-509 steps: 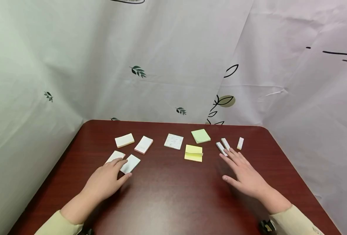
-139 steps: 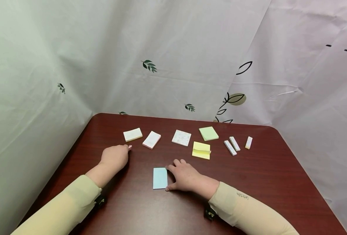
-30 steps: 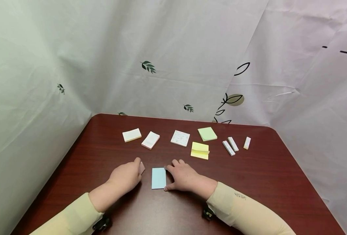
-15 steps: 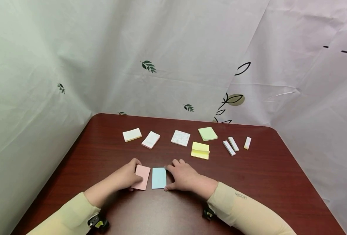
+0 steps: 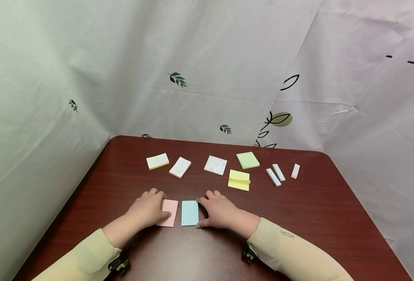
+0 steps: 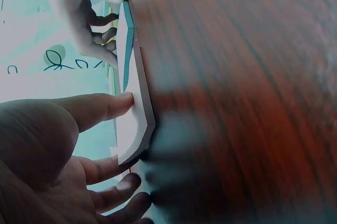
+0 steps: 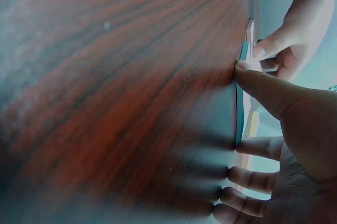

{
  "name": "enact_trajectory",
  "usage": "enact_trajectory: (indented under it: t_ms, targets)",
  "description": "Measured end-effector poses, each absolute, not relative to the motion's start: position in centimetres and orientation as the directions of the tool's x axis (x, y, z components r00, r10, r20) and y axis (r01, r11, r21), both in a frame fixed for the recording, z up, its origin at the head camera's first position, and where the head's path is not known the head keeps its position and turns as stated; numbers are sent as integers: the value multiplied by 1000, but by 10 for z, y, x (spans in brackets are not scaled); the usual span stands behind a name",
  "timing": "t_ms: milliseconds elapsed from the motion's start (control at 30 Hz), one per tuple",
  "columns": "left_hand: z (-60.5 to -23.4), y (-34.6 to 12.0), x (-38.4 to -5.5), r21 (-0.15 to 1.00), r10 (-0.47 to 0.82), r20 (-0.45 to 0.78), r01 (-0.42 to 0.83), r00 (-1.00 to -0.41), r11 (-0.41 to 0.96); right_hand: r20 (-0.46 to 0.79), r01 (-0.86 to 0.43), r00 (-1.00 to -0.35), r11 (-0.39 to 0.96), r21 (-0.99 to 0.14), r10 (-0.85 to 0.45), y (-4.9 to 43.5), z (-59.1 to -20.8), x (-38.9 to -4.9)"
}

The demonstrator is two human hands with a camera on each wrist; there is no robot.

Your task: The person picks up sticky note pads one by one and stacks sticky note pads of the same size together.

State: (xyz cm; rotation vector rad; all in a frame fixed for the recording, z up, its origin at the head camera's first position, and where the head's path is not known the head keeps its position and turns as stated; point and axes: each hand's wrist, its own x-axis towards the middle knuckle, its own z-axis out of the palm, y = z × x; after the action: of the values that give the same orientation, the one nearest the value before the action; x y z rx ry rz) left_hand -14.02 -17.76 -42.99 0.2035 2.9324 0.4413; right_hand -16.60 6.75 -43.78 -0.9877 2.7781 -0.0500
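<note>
In the head view a pink sticky note pad point(image 5: 172, 207) lies at the middle of the table, pink face up. My left hand point(image 5: 145, 210) grips its left side, thumb over the top face and index finger at the edge; the other fingers spread beside it. That thumb point(image 6: 118, 105) also shows on the pad in the left wrist view. Just right of the pink pad, a narrow gap apart, lies a light blue sticky note pad point(image 5: 190, 213). My right hand point(image 5: 222, 211) holds its right side, thumb at the near corner and index finger at the far corner.
Behind the hands lie two white-topped pads point(image 5: 157, 160) on the left, a patterned white square pad point(image 5: 215, 165), a green pad point(image 5: 248, 160) and a yellow pad point(image 5: 239, 184) with a raised sheet. Three narrow strips point(image 5: 273, 177) lie right. White printed cloth point(image 5: 207, 78) surrounds the table point(image 5: 207, 257).
Over the last second my left hand has turned the pink pad face up and laid it left of the blue one. Both pads were at the far left earlier. My right hand stays put.
</note>
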Motion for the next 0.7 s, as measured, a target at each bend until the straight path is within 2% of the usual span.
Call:
enact_trajectory:
  t_ms: [167, 467, 700]
  targets:
    - [-427, -179, -140, 327, 193, -169, 130, -967, 936, -170, -623, -758, 776, -95, -629, 68, -438, -166]
    - [-421, -183, -141, 302, 397, -206, 328, -894, 895, -168, -625, -758, 775, -91, -631, 68, -439, -167]
    - [-418, -185, -144, 267, 466, -218, 407, -857, 873, -168, -626, -757, 775, -87, -631, 67, -439, -167]
